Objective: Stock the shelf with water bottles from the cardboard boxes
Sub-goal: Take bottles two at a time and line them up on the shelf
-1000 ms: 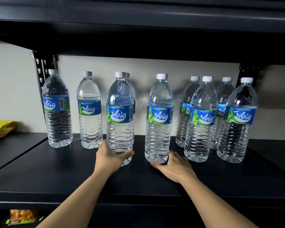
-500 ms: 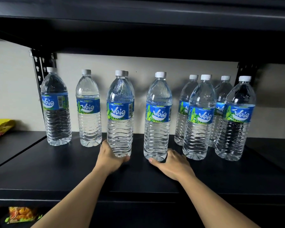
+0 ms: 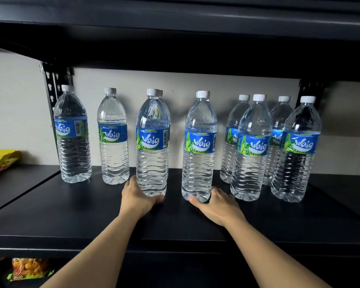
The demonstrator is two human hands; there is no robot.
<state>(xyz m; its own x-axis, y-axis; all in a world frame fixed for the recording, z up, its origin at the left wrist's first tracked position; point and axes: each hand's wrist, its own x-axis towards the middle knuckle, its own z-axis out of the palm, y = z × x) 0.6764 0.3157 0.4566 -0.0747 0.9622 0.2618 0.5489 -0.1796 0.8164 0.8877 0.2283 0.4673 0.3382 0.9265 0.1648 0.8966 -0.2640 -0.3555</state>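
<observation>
Light falls from the front, bright on the pale back wall [image 3: 195,84] and the water bottles [image 3: 199,146], which throw soft shadows onto that wall. The underside of the upper shelf [image 3: 175,48] is nearly black. Focus is sharp at centre; wide-angle bending curves the shelf edges, and the corners are dim and slightly soft.

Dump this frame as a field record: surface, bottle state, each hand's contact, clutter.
surface: black metal shelf
bottles: all upright, capped, two rows deep in places
left hand: wrapped around base of centre-left bottle
right hand: on base of centre-right bottle
gap: the two held bottles stand apart
clutter: yellow snack bag far left; snack pack on lower shelf
</observation>
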